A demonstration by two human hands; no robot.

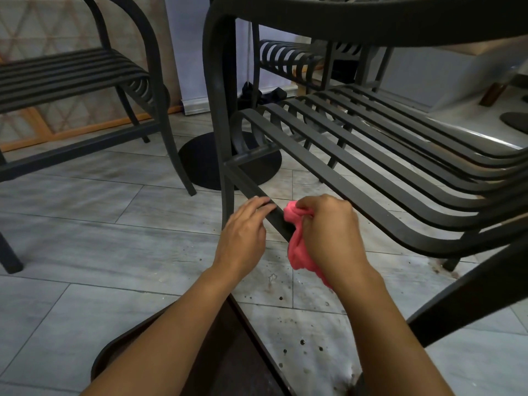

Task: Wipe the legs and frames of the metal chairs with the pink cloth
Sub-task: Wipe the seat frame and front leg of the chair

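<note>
A dark metal chair with a slatted seat fills the right half of the view. Its lower side rail runs from the front leg down toward me. My right hand grips the bunched pink cloth and presses it against that rail. Part of the cloth hangs below my right wrist. My left hand rests on the same rail just left of the cloth, fingers straight along the top of the bar.
A second dark metal chair stands at the left. A third chair and a round black table base lie behind. The grey tile floor shows dark specks and a wet patch near my right forearm.
</note>
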